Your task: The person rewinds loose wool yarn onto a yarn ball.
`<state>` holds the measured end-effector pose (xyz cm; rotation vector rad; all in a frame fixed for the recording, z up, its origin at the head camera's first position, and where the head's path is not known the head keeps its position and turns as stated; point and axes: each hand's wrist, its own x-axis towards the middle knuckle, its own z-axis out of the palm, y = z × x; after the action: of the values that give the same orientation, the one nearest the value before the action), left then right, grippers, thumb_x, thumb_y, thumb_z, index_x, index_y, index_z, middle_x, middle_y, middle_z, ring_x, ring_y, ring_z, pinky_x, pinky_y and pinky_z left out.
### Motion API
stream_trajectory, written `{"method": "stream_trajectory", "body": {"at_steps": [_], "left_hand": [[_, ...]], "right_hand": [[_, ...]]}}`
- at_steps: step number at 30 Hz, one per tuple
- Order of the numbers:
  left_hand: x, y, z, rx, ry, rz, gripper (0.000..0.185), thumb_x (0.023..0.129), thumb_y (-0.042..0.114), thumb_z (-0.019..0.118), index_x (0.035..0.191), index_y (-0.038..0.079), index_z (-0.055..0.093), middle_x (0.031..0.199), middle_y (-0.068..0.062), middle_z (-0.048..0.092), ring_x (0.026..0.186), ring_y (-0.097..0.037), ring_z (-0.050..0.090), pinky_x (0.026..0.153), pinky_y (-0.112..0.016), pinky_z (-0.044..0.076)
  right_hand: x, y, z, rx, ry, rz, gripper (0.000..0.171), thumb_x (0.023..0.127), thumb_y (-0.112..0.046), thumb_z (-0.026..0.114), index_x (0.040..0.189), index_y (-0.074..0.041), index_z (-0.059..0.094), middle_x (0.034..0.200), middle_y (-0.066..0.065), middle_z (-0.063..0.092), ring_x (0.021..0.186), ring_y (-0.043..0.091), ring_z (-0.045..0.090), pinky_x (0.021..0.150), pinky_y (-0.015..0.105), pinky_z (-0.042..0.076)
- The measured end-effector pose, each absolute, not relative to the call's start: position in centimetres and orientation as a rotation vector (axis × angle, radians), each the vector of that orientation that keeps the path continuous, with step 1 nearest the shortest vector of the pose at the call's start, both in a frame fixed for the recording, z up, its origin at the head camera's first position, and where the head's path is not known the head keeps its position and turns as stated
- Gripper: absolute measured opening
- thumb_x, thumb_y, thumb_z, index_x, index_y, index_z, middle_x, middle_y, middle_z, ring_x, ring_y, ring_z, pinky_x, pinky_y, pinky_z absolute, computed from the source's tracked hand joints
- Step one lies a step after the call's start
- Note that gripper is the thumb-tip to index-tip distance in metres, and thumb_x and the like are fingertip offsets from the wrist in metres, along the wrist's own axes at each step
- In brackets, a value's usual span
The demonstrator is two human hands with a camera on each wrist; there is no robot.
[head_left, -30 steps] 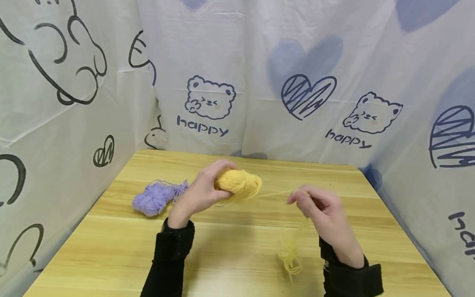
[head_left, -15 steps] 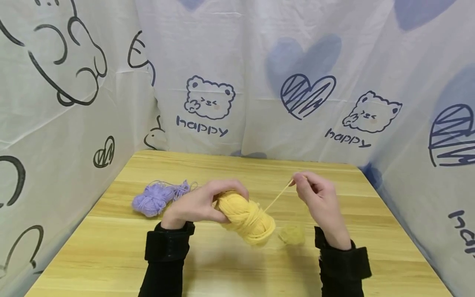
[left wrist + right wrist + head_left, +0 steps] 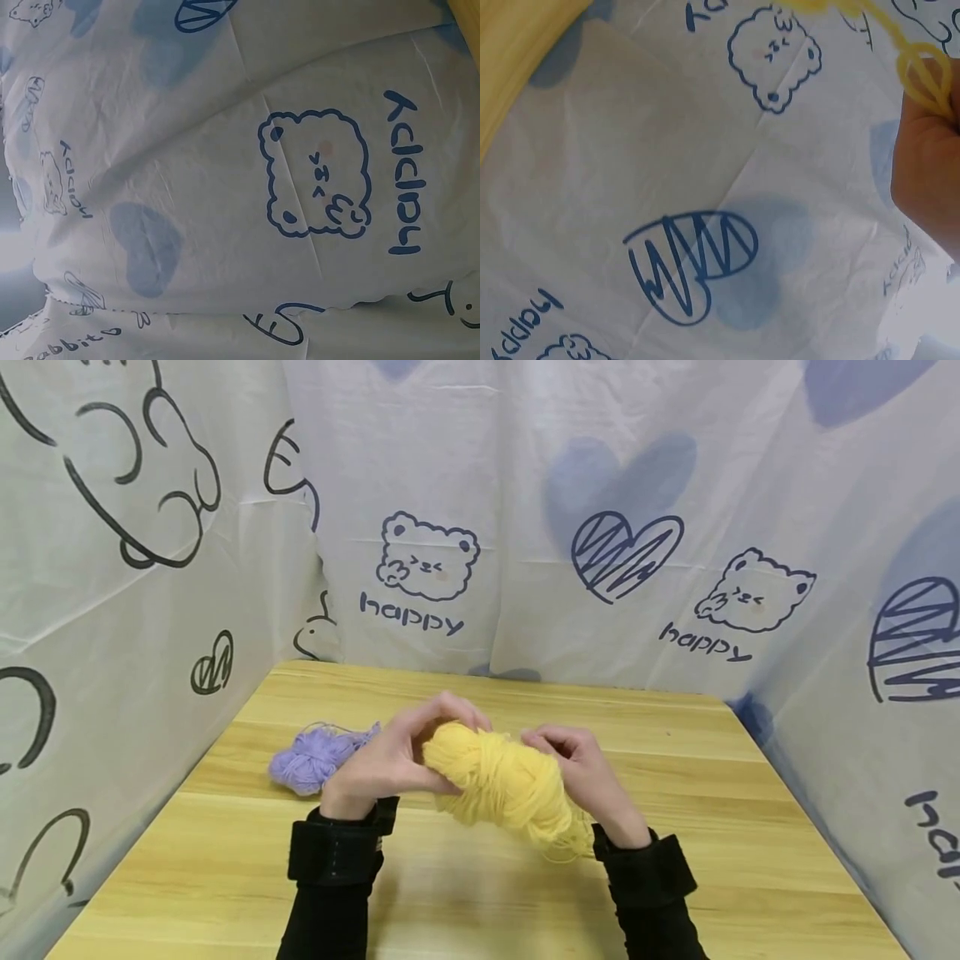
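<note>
A ball of yellow yarn (image 3: 506,781) is held over the table in the head view, tilted down to the right. My left hand (image 3: 386,760) grips its left end, thumb below and fingers over the top. At the ball's upper right side, my right hand (image 3: 592,777) has its fingers curled in a pinch on the yarn strand. The right wrist view catches part of the right hand (image 3: 930,165), with a looped yellow strand (image 3: 926,79) at it. Loose yarn hangs behind the ball's lower right end. Neither the left hand nor the ball appears in the left wrist view.
A purple yarn skein (image 3: 309,762) lies on the wooden table (image 3: 697,827) to the left, partly covered by the left hand. White printed cloth (image 3: 517,610) stands along the table's back and both sides.
The right hand first drew a strand out to the right, then came back left to the ball. The ball tilted downward to the right, and the loose dangling yarn moved behind it.
</note>
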<state>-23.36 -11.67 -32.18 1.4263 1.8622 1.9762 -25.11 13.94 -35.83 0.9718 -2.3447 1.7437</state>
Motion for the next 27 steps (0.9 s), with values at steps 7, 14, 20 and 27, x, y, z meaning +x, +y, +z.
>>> {"method": "stream_trajectory", "body": {"at_steps": [7,14,20,27], "left_hand": [[-23.3,-11.1,-31.7,1.103,1.972,2.204,0.055,0.070,-0.014,0.066,0.111,0.020,0.050,0.119,-0.004,0.056,0.103,-0.020,0.057,0.085,-0.034,0.056],[-23.8,-10.4,-31.8,0.865,2.084,2.420,0.049,0.077,-0.009,0.067,0.112,0.018,0.046,0.113,-0.005,0.058,0.099,-0.020,0.060,0.082,-0.034,0.055],[-24.2,-10.0,-31.9,0.735,2.218,2.499,0.047,0.078,-0.007,0.069,0.114,0.011,0.043,0.114,-0.008,0.054,0.101,-0.023,0.059,0.081,-0.034,0.055],[-24.5,-10.0,-32.1,0.584,2.426,2.528,0.049,0.076,-0.006,0.072,0.115,0.004,0.044,0.110,-0.006,0.053,0.098,-0.022,0.056,0.079,-0.035,0.053]], "right_hand": [[-25.2,12.9,-36.3,1.051,-2.318,1.773,0.013,0.098,-0.003,0.044,0.090,-0.004,0.054,0.067,-0.011,0.043,0.059,-0.001,0.040,0.055,0.018,0.041],[-25.0,13.0,-35.8,1.121,-2.363,1.861,0.025,0.102,-0.011,0.044,0.099,0.001,0.067,0.050,0.004,0.033,0.043,0.014,0.020,0.041,0.030,0.022],[-24.5,13.7,-35.3,1.090,-2.414,1.775,0.024,0.100,-0.015,0.049,0.099,-0.004,0.071,0.053,0.003,0.027,0.045,0.014,0.019,0.042,0.031,0.022],[-23.8,15.0,-34.6,1.100,-2.399,1.738,0.018,0.099,-0.012,0.051,0.097,-0.007,0.069,0.061,0.002,0.037,0.052,0.013,0.030,0.048,0.031,0.031]]}}
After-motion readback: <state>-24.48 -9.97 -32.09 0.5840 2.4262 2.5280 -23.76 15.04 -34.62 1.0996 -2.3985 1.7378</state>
